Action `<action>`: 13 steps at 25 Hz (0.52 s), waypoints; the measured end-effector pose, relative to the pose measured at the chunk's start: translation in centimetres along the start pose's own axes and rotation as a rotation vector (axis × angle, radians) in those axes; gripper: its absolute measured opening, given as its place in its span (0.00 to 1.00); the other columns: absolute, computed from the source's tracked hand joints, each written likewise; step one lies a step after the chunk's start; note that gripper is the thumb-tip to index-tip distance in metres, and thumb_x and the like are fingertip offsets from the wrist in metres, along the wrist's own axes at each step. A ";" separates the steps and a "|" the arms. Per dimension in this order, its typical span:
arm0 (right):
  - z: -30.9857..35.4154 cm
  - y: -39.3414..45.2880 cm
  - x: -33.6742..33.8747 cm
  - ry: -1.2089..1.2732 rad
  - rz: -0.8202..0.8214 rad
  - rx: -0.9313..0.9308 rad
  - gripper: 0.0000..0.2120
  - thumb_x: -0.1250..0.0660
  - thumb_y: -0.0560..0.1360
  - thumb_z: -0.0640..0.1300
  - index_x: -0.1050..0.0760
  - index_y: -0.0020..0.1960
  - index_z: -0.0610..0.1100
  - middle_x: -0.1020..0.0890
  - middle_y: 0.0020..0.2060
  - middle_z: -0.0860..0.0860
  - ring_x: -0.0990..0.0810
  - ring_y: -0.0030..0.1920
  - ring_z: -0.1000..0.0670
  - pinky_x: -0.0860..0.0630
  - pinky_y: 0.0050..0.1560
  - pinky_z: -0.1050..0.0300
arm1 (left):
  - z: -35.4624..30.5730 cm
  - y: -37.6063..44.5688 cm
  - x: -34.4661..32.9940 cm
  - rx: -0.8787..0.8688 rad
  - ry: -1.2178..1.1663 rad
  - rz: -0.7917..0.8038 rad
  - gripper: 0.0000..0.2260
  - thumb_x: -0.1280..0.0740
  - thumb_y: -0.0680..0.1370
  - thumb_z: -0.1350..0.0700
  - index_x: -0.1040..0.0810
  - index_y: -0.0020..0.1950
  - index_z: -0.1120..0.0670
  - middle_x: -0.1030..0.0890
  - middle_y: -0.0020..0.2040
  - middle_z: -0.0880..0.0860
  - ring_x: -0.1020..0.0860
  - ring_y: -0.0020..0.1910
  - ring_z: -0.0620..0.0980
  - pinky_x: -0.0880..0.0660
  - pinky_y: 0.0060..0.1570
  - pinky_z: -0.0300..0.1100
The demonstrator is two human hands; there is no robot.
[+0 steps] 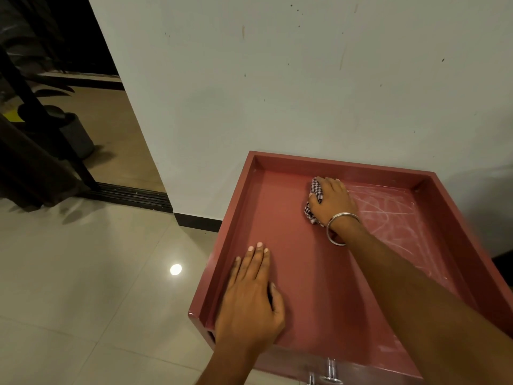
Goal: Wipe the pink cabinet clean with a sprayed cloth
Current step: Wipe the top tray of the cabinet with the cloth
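Fingers [330, 187] of my right hand [331, 201] curl down over the cloth [315, 200], a checked rag bunched under the palm and pressed to the recessed top of the cabinet [299, 273], near its back rim. A metal bangle [340, 228] sits on that wrist. To the right of the cloth I see pale, streaky smears [394, 215] across the pink surface, reaching toward the right rim; the area left of the cloth looks plain and even.

My left hand [249, 298] lies flat on the top near the front left corner, fingers straight and close together, holding nothing, the thumb tucked alongside. My right forearm crosses the tray-like top diagonally from the lower right and hides part of the surface beneath it.

A raised rim runs round all four sides of the top. The cabinet stands against a pale wall [277, 79] with a dark skirting at its foot. At the front edge a shiny metal handle [330, 370] shows. Glossy floor tiles [83, 273] lie to the left, with a lamp glare on them, and beyond a dark threshold strip stands a grey bin [77, 134].
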State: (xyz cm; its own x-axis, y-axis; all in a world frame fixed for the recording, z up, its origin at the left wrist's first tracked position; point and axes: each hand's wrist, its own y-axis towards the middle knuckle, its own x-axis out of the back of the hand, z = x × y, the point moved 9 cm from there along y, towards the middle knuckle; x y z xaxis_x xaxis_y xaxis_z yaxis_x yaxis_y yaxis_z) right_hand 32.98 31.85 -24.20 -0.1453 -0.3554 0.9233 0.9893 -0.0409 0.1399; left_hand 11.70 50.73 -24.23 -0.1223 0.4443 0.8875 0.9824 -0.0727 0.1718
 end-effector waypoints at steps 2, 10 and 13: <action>-1.3 0.5 0.4 0.002 -0.012 -0.073 0.27 0.43 0.77 0.51 0.40 0.74 0.47 0.37 0.74 0.47 0.44 0.75 0.44 0.46 0.76 0.46 | 0.0 0.1 0.0 0.005 -0.015 -0.002 0.31 0.58 0.75 0.45 0.53 0.79 0.48 0.53 0.79 0.43 0.58 0.76 0.37 0.62 0.75 0.39; 2.5 1.5 -0.7 -0.003 0.018 -0.012 0.27 0.43 0.76 0.50 0.39 0.74 0.48 0.35 0.74 0.48 0.43 0.75 0.44 0.45 0.74 0.47 | 0.0 0.1 -0.1 0.000 -0.005 -0.013 0.30 0.55 0.76 0.46 0.50 0.79 0.49 0.52 0.79 0.43 0.57 0.76 0.37 0.62 0.75 0.38; 1.0 1.5 0.0 -0.045 0.024 -0.008 0.26 0.44 0.75 0.50 0.37 0.73 0.49 0.33 0.72 0.49 0.40 0.74 0.46 0.43 0.74 0.45 | 0.0 0.1 0.0 -0.005 -0.016 -0.018 0.30 0.54 0.76 0.46 0.49 0.79 0.49 0.51 0.79 0.43 0.56 0.77 0.37 0.61 0.76 0.38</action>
State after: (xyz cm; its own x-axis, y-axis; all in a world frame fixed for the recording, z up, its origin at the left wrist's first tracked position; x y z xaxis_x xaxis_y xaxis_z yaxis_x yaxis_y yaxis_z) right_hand 34.48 32.71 -23.59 -0.1218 -0.3140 0.9416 0.9926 -0.0405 0.1149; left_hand 11.81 50.75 -24.24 -0.1378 0.4595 0.8774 0.9794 -0.0690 0.1899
